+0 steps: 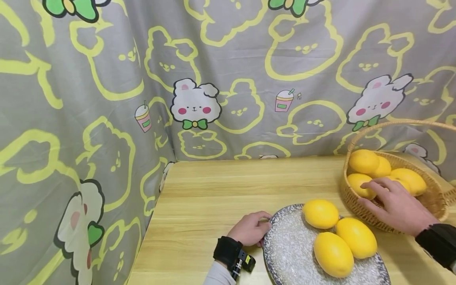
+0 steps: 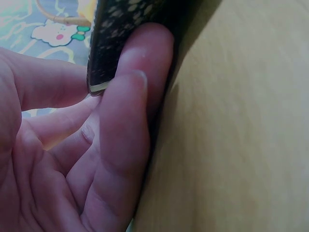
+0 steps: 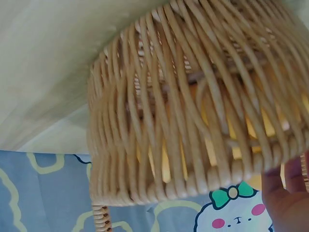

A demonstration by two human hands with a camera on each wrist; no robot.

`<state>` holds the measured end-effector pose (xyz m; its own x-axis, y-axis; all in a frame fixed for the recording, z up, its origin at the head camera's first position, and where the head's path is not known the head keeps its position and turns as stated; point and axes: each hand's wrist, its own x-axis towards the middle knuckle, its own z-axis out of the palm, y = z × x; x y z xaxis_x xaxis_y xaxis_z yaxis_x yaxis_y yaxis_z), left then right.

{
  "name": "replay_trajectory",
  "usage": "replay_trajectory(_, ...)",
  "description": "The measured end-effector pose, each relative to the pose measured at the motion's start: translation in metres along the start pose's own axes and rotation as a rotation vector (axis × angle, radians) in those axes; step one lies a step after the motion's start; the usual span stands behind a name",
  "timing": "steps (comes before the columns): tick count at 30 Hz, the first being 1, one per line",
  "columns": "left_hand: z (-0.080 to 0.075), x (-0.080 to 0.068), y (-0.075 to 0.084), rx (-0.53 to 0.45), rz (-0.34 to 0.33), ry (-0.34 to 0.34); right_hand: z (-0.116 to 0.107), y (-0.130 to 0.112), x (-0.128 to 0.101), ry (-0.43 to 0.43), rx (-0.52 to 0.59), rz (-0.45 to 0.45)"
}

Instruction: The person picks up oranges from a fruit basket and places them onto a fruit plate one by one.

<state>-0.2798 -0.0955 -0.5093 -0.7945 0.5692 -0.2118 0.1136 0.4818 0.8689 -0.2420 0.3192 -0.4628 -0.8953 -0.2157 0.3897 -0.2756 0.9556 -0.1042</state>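
At its left edge, a speckled grey plate (image 1: pixel 285 245) with a dark rim is gripped by my left hand (image 1: pixel 251 229). The left wrist view shows the thumb on one side of the rim and fingers (image 2: pixel 145 58) tucked beneath, close to the tabletop. Three lemons (image 1: pixel 333 254) lie on the plate's right half. My right hand (image 1: pixel 395 204) reaches over the near rim of a wicker basket (image 1: pixel 350 196), fingers extended above the lemons (image 1: pixel 361 185) inside. In the right wrist view the basket's woven side hides most of the fruit, with part of the hand (image 3: pixel 289 203) at the rim.
The basket holds several yellow fruits (image 1: pixel 409 181), some rounder, and its tall handle (image 1: pixel 402 122) arches over them. A wooden table (image 1: pixel 206 190) lies under everything. Patterned cloth (image 1: pixel 242 79) hangs along the back and left edges.
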Motion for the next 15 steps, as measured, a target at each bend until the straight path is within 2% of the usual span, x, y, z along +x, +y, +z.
replay_trajectory(7,-0.001,-0.001,0.001,-0.020,0.001,-0.017,-0.006,0.003,0.009,-0.077,0.042,0.066)
replay_trajectory(15,-0.001,-0.001,0.001,-0.028,-0.007,-0.008,-0.005,0.015,0.015,-0.079,-0.009,0.043)
